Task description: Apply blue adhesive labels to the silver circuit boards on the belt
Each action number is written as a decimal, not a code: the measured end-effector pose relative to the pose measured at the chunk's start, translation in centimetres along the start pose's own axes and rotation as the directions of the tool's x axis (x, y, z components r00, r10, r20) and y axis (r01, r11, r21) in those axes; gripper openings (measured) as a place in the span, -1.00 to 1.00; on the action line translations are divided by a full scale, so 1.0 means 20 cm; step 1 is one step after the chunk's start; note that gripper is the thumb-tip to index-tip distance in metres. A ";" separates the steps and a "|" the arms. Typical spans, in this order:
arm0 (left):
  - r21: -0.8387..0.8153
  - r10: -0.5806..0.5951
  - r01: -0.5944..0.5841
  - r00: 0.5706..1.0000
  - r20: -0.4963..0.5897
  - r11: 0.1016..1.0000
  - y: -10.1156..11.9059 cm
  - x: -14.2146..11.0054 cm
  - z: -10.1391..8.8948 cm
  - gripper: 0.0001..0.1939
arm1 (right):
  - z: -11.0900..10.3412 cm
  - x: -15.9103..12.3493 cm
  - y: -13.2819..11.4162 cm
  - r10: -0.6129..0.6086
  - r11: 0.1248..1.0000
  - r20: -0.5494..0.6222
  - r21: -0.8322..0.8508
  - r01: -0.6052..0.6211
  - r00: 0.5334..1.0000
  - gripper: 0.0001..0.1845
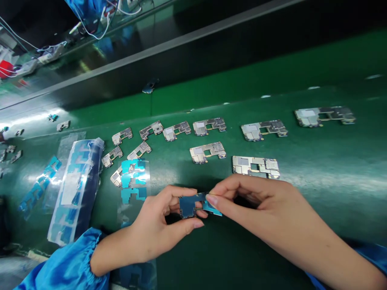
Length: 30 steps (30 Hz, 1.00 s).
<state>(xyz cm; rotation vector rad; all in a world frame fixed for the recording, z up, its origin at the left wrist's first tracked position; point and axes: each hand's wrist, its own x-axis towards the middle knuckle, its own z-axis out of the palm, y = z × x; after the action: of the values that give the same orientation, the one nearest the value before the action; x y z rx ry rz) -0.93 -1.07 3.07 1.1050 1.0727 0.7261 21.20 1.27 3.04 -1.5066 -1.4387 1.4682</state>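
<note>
My left hand grips a dark blue circuit board by its edges, thumb below and fingers above and behind it. The board is held up over the bench, flat blue side towards me. At its right end, my right hand pinches a bright blue film piece between thumb and forefinger. The film lies against or just over the board; which of these I cannot tell. Under and beside my left wrist lies a clear sheet with blue film cut-outs.
Several silvery circuit boards lie in loose rows across the green bench. To the left is a stack of film sheets with a loose blue strip beside it. A dark ledge runs along the back, cables beyond it.
</note>
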 end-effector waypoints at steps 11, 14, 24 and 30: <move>0.039 0.068 -0.068 0.998 0.003 0.997 0.00 0.00 0.00 -0.61 | -0.02 0.00 0.01 -0.037 0.999 0.058 0.025 0.036 0.998 -0.80; 0.074 0.071 -0.072 0.997 0.014 0.995 0.02 0.00 0.00 -0.60 | -0.02 0.00 0.02 -0.035 0.999 0.068 0.013 0.034 0.997 -0.81; -0.044 0.001 -0.003 0.999 -0.055 0.999 -0.01 -0.01 0.02 -0.84 | -0.01 0.00 -0.02 -0.044 0.998 0.084 -0.032 0.046 0.996 -0.75; 0.004 -0.005 0.005 0.995 -0.104 1.000 -0.02 0.00 0.02 -0.85 | -0.02 -0.01 -0.02 -0.007 0.999 0.104 -0.045 0.011 0.995 -0.73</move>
<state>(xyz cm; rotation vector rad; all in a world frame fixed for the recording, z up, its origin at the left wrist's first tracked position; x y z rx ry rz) -0.57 -1.40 2.77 1.0771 1.1656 0.7849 21.45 1.32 3.48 -1.4676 -1.5471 1.5384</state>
